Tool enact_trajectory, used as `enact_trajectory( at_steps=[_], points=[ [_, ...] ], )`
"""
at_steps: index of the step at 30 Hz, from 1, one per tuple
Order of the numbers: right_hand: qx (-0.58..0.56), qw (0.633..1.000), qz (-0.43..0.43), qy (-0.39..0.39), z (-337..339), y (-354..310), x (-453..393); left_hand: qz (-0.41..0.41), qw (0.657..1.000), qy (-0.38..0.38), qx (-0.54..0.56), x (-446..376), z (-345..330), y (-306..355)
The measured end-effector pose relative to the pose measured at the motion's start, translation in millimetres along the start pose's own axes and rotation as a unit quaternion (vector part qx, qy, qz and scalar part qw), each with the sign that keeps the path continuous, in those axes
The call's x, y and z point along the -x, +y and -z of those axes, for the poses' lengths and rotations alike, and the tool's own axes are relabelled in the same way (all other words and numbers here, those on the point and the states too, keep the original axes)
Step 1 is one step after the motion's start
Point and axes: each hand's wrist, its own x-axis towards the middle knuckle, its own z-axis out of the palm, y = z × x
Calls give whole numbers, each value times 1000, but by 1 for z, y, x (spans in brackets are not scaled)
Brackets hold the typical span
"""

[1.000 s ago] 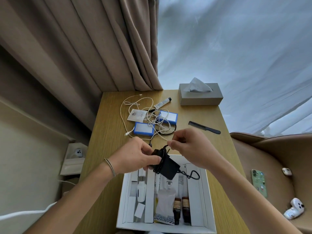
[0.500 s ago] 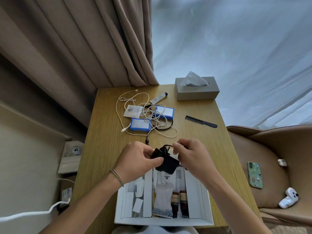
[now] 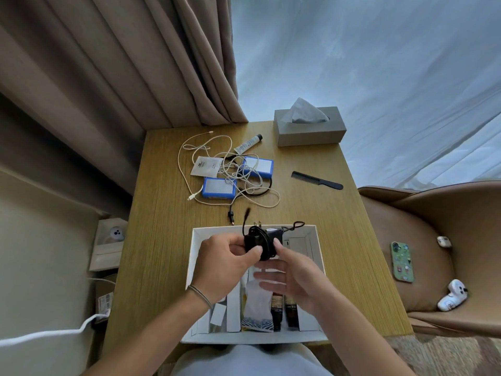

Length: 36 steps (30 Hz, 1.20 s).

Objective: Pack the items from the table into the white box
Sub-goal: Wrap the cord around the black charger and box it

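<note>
Black and cord-wrapped, the charger (image 3: 260, 244) hangs over the far end of the white box (image 3: 320, 267), pinched in the left hand (image 3: 225, 263); the right hand (image 3: 291, 275) is beside it, fingers (image 3: 267, 285) spread, gripping nothing. Bottles and a pouch are already packed. Left on the counter (image 3: 162, 240): white cables (image 3: 189, 172), two blue cases (image 3: 219, 188), sachet (image 3: 204, 166), tube (image 3: 248, 143), comb (image 3: 317, 180). Roughly half remains, I judge.

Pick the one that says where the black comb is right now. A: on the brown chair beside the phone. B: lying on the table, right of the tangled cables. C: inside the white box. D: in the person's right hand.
B: the black comb lies flat on the table, right of the tangled cables and outside the white box.
</note>
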Motion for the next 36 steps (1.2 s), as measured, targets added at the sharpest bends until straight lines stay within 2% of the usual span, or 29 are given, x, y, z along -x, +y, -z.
enact_trajectory(
  at_steps=[2, 5, 9, 12, 14, 16, 22, 29, 33, 36],
  points=[
    [-78, 997, 9, 0, 0, 2, -4, 7, 1000, -7, 15, 0, -7, -4],
    [-96, 994, 45, -9, 4, 6, -7, 28, 998, -56, 28, 0, -12, -12],
    [-50, 995, 88, -3, 15, 11, -8, 88, 985, -129, 76, -1, -7, -21],
    [-9, 994, 102, -26, 20, 15, -8, 181, 970, -125, 107, -5, -3, -23],
    [2, 993, 105, -56, 21, 16, -7, 207, 963, -119, 128, -8, -2, -25],
    [19, 992, 104, -64, 20, 16, -5, 188, 966, -94, 153, -10, -3, -26],
    [135, 985, 102, 12, 25, 14, -5, 123, 983, -11, 139, -12, -2, -27],
    [177, 973, 114, 97, 24, 18, -8, -21, 999, 25, 15, -7, -7, -30],
    [167, 969, 129, 128, 20, 22, -13, -126, 989, 42, -70, -3, -13, -30],
    [130, 974, 129, 135, 21, 23, -16, -193, 972, 19, -130, 3, -19, -32]
  ],
)
